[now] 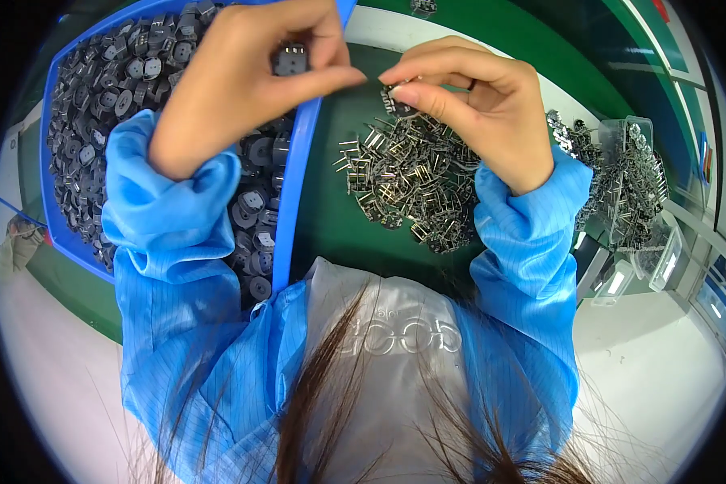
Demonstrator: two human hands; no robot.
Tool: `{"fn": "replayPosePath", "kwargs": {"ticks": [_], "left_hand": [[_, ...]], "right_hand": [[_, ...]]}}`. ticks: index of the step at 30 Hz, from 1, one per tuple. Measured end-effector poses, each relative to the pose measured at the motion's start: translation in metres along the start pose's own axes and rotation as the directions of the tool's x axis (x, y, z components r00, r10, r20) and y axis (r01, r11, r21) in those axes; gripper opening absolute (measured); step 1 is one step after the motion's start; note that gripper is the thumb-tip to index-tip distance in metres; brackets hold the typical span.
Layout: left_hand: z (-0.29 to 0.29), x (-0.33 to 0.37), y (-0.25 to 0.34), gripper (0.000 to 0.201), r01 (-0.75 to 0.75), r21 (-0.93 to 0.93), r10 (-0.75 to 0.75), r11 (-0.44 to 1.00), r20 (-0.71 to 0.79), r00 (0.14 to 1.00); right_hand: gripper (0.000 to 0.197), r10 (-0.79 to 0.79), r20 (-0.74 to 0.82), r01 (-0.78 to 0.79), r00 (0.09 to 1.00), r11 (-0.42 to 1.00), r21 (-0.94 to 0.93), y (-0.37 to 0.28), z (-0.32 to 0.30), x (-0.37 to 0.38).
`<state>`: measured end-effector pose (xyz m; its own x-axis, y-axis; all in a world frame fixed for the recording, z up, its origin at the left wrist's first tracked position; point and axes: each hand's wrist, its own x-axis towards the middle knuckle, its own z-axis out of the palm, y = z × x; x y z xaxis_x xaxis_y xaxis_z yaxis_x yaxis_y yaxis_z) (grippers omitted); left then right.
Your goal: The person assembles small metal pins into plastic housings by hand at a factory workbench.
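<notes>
My left hand [254,85] is curled over the right rim of the blue bin [300,153], its thumb stretched toward the right hand. Within its bent fingers sits a black plastic housing [290,60] with small slots in it; the fingers partly cover it. My right hand [480,105] pinches a small circuit board [392,102] between thumb and fingertips, above a pile of pinned circuit boards [415,173]. A small gap separates the two hands. Many more black round housings [81,153] fill the bin.
The pile lies on a green work surface [323,230]. At the right, clear plastic containers [625,133] hold more boards, with loose ones beside them. A clear lid or tray [617,278] lies closer to me. One more small part [423,7] is at the far edge.
</notes>
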<state>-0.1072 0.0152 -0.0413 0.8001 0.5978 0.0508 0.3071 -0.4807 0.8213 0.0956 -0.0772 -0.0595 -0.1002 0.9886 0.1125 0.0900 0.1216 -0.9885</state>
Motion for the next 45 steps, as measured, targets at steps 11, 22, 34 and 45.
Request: {"fn": "replayPosePath", "kwargs": {"ticks": [11, 22, 34, 45], "left_hand": [[0.032, -0.003, 0.006, 0.058, 0.06, -0.289, -0.081, 0.955, -0.059, 0.995], [0.039, 0.0, -0.003, 0.032, 0.009, -0.597, -0.064, 0.802, -0.071, 0.995], [0.027, 0.003, -0.006, 0.023, 0.001, -0.495, -0.051, 0.869, -0.089, 0.995], [0.033, 0.001, 0.006, 0.033, 0.069, -0.495, -0.146, 0.866, -0.117, 0.982]], "right_hand": [[0.009, 0.047, -0.043, -0.045, 0.998, 0.998, 0.045, -0.006, 0.023, -0.002], [0.009, -0.256, -0.185, 0.165, 0.949, 0.901, -0.401, 0.007, 0.015, 0.004], [0.012, -0.136, -0.348, 0.086, 0.928, 0.984, -0.154, -0.004, 0.012, 0.004], [0.011, -0.177, -0.307, 0.113, 0.935, 0.97, -0.215, -0.006, 0.011, 0.0]]}}
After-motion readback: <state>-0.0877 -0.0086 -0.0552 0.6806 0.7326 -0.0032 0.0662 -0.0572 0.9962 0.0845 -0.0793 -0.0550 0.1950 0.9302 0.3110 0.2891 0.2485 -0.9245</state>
